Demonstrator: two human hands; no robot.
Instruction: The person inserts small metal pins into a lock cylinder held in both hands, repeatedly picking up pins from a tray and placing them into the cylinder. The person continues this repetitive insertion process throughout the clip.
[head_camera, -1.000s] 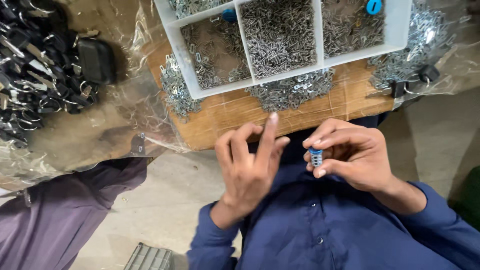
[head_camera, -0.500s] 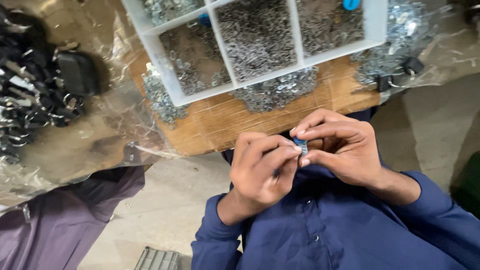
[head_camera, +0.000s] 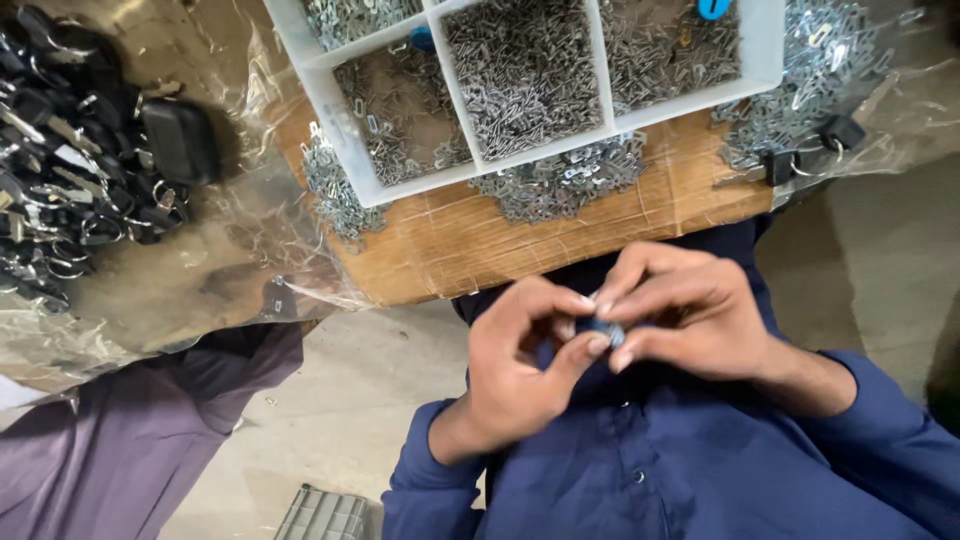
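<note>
Both my hands meet in front of my blue shirt, below the edge of a cardboard board (head_camera: 560, 235). My left hand (head_camera: 520, 365) and my right hand (head_camera: 690, 315) pinch the same small blue and silver part (head_camera: 606, 331) between fingertips and thumbs. Most of the part is hidden by my fingers. Above the hands a white divided tray (head_camera: 345, 125) rests on the board, its compartments filled with small grey metal pieces.
Loose metal pieces (head_camera: 560, 185) lie around the tray on the board. A heap of black parts with rings (head_camera: 70, 180) lies on clear plastic sheet at the left. Another person's purple sleeve (head_camera: 110, 440) is at lower left. Grey floor (head_camera: 350, 400) lies below.
My left hand, first apart with fingers raised, has closed in on the right hand. Both now pinch the small part together, slightly lower and further right in view.
</note>
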